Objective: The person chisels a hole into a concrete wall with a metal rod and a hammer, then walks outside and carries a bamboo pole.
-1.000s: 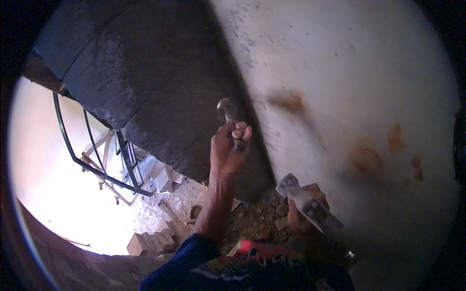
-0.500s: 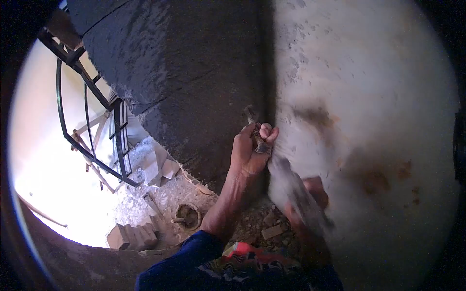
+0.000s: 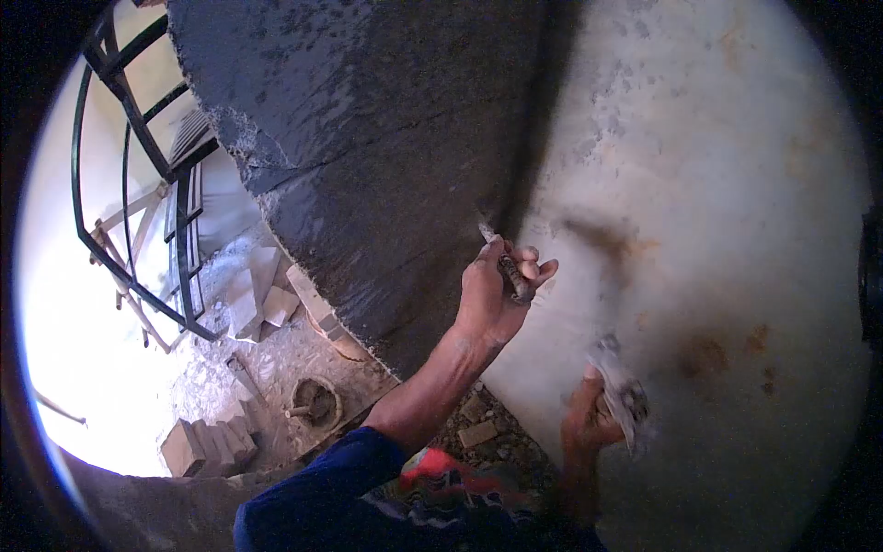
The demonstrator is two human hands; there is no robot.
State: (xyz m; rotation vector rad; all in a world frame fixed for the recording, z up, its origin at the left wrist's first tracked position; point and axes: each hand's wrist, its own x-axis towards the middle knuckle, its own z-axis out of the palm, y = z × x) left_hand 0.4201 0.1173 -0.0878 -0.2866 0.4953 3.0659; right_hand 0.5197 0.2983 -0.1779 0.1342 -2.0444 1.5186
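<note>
My left hand (image 3: 487, 293) is wrapped around a short chisel (image 3: 513, 274), with its little fingers partly spread. The chisel's pale tip points up and touches or nearly touches the dark, wet-looking surface (image 3: 368, 138), close to where it meets the pale wall (image 3: 681, 212). Lower and to the right, my right hand (image 3: 590, 412) grips a grey-white elongated block (image 3: 627, 396). Motion smears this block, so its exact kind is unclear. A gap separates it from the chisel.
At left stands a black metal railing (image 3: 138, 283). Below lie a round bucket (image 3: 317, 405) with grey contents, stacked blocks (image 3: 210, 446), pale broken pieces (image 3: 258, 299) and rubble (image 3: 478, 432). The dark surface has a ragged left edge.
My right hand has moved right and slightly down, away from the chisel, with the block in it. My left hand keeps its hold on the chisel. The view has shifted a little.
</note>
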